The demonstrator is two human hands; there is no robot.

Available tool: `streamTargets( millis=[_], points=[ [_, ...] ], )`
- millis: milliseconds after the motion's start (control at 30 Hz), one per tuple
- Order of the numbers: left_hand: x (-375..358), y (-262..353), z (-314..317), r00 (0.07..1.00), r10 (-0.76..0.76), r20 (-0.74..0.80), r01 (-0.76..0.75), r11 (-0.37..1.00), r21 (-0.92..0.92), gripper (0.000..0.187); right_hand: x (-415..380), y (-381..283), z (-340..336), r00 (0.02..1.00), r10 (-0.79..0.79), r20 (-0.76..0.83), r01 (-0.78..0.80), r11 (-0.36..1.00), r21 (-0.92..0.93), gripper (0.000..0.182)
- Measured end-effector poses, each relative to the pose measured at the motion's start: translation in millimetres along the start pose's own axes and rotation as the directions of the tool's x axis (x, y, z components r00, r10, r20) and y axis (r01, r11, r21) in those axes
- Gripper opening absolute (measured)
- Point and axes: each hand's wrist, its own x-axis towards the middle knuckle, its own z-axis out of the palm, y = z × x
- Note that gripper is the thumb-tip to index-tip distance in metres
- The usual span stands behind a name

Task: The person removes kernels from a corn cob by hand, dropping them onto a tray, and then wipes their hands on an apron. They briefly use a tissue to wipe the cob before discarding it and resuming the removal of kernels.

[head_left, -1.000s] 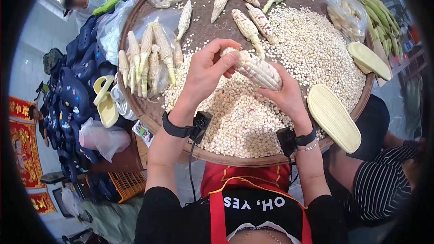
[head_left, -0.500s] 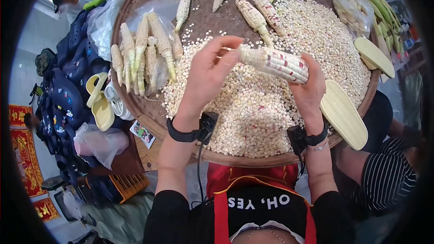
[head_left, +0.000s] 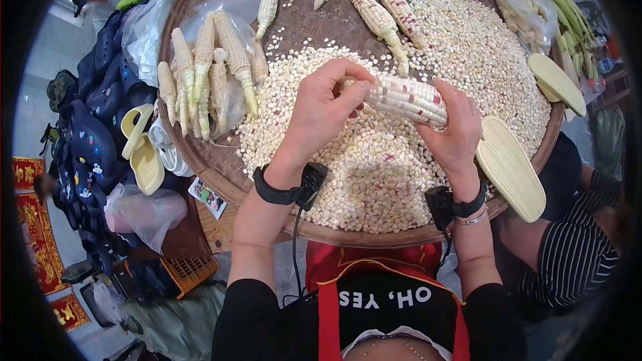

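A corn cob [head_left: 408, 99] with white kernels and some dark red ones is held nearly level above a heap of loose kernels [head_left: 374, 187]. My right hand [head_left: 457, 124] wraps around its right end. At the left end, my left hand [head_left: 332, 108] is closed, thumb and fingertips pinched on the cob's tip; the fingertips partly hide that end. Beyond my hands lie unshelled cobs, among them a pale one [head_left: 378, 20] and a red-speckled one [head_left: 403, 15]. Several stripped cobs [head_left: 204, 70] are piled on a plastic bag to the left.
The round tray [head_left: 314, 232] has a raised wooden rim. A yellow slipper [head_left: 511, 170] leans at its right edge, another [head_left: 556, 83] farther back. Dark blue clogs [head_left: 97, 137] are stacked at left. A person in striped clothing [head_left: 578, 254] sits at right.
The cob has turned slightly between my hands, showing fewer red kernels. My left hand has shifted a little right along the cob's end, and the right hand's fingers have moved around it.
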Motion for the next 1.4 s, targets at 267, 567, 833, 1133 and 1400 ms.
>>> streamTargets(
  millis=[267,567,833,1133,1400],
  points=[
    [-1.8,-17.9,-6.2,0.993,0.099,0.058,-0.104,0.99,0.094,0.016,-3.2,1.2,4.4,0.999,-0.011,0.033,0.013,0.998,-0.061,0.063],
    [-2.6,-18.1,-9.1,0.993,0.087,0.081,-0.088,0.996,0.018,0.017,-4.8,0.5,6.6,0.999,-0.05,0.002,0.05,0.995,-0.09,0.059],
    [3.4,-33.5,-4.3,0.992,-0.013,0.124,0.043,0.97,-0.238,0.015,-7.9,1.2,13.5,0.998,-0.055,0.014,0.057,0.987,-0.149,0.057],
    [7.5,-44.6,-8.7,0.981,-0.143,0.132,0.18,0.927,-0.33,0.01,-8.7,-0.9,14.7,0.992,0.008,0.124,-0.001,0.998,-0.057,0.06],
    [7.9,-48.3,-5.0,0.99,-0.08,0.114,0.107,0.961,-0.254,0.01,-9.1,-3.1,12.9,0.985,0.037,0.167,-0.025,0.997,-0.072,0.061]
  ],
)
